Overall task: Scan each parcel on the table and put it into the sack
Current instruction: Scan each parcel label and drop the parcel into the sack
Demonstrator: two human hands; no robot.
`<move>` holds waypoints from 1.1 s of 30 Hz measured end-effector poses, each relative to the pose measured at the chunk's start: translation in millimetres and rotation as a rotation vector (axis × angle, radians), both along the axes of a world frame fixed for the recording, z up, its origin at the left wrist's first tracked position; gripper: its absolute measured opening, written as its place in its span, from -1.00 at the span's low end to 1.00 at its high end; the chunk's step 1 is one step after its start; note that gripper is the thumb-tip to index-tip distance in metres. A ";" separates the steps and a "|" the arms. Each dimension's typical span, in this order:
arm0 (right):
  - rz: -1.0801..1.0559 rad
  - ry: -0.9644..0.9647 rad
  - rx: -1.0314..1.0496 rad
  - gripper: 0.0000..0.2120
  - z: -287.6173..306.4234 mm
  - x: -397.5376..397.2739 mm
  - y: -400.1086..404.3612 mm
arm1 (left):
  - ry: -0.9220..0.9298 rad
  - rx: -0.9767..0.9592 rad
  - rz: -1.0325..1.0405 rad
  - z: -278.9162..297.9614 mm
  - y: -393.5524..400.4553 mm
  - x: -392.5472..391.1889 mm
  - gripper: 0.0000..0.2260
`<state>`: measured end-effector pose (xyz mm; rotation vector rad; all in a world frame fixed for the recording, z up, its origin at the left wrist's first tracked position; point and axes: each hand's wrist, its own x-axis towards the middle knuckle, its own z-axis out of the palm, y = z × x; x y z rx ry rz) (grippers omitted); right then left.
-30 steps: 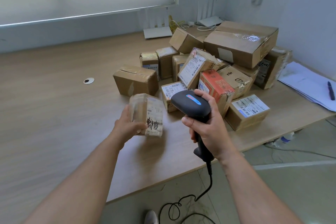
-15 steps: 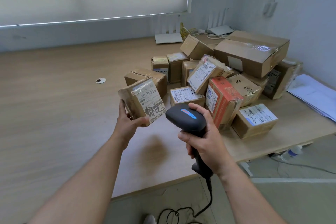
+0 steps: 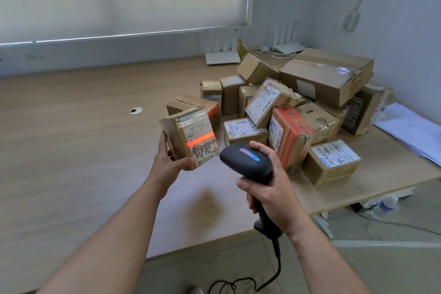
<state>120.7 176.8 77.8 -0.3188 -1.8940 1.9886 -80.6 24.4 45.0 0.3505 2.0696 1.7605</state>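
Note:
My left hand (image 3: 168, 162) holds a small taped cardboard parcel (image 3: 191, 136) up above the table, its white label facing me. A red-orange scan line lies across that label. My right hand (image 3: 269, 186) grips a black handheld barcode scanner (image 3: 245, 159), whose head points at the parcel from the right, a short gap away. Its cable hangs down to the floor. Behind them a pile of several cardboard parcels (image 3: 298, 107) covers the right part of the wooden table (image 3: 71, 150). No sack is in view.
A red-and-white box (image 3: 290, 135) and a labelled box (image 3: 331, 160) stand near the table's front edge at the right. White papers (image 3: 410, 131) lie at the far right. Two routers (image 3: 223, 57) sit by the back wall. A round cable grommet (image 3: 136, 110) marks the tabletop.
My left hand has lifted the parcel off the table and tilted its label toward me. The scanner has swung toward it, and a red scan line now shows on the label.

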 end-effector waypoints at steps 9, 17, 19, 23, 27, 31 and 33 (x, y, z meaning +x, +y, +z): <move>-0.003 0.000 0.006 -0.36 -1.3 8.2 -6.5 | 0.031 -0.004 0.009 6.0 -10.8 6.4 -0.03; 0.019 0.020 0.018 -0.36 7.8 10.8 -16.6 | 0.045 -0.027 0.066 11.7 -26.5 19.0 0.05; 0.025 0.033 0.019 -0.36 10.6 8.7 -22.1 | 0.061 -0.046 0.091 14.7 -35.4 24.8 0.08; 0.068 0.060 -0.003 -0.35 14.4 -1.0 -38.7 | 0.120 -0.080 0.144 19.8 -61.7 33.5 0.08; 0.156 0.087 -0.012 -0.34 20.3 -13.5 -63.3 | 0.194 -0.075 0.209 27.9 -95.1 40.1 0.04; 0.227 0.117 -0.005 -0.32 29.4 -26.7 -94.3 | 0.272 -0.062 0.286 33.9 -131.6 38.8 -0.02; 0.255 0.132 0.000 -0.31 33.9 -33.4 -111.5 | 0.305 -0.054 0.320 39.4 -150.6 40.2 -0.04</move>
